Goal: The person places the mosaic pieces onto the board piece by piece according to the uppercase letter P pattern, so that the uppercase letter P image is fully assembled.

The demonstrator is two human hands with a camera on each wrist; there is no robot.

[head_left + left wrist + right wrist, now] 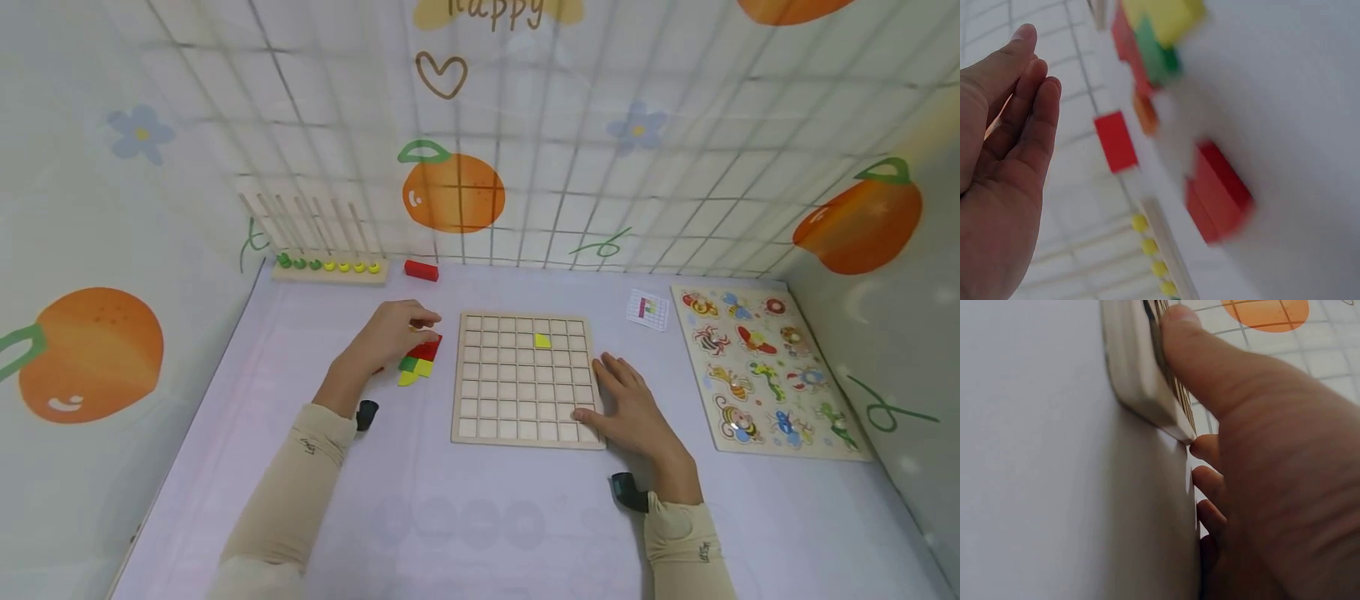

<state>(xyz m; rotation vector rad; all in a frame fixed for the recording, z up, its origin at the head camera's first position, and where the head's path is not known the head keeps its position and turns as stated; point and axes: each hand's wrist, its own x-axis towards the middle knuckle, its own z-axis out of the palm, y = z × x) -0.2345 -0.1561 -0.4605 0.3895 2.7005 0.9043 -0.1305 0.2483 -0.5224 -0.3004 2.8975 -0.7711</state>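
Note:
In the head view, my left hand (393, 333) hovers over a small group of coloured blocks. Red (427, 350), green (408, 364) and yellow (423, 368) blocks show beside its fingers; others are hidden under it. The left wrist view shows the thumb and fingers (1044, 100) close together with no block visible between them. A wooden grid board (517, 442) lies to the right, with one yellow piece (542, 341) in a cell. My right hand (630, 408) rests at the board's right side, thumb on top and fingers extended along the edge.
At the back left stands a wooden peg rack (330, 275) with green and yellow beads. Next to it lies a red block (422, 271). A small printed pattern card (647, 309) and an insect puzzle board (772, 375) lie on the right.

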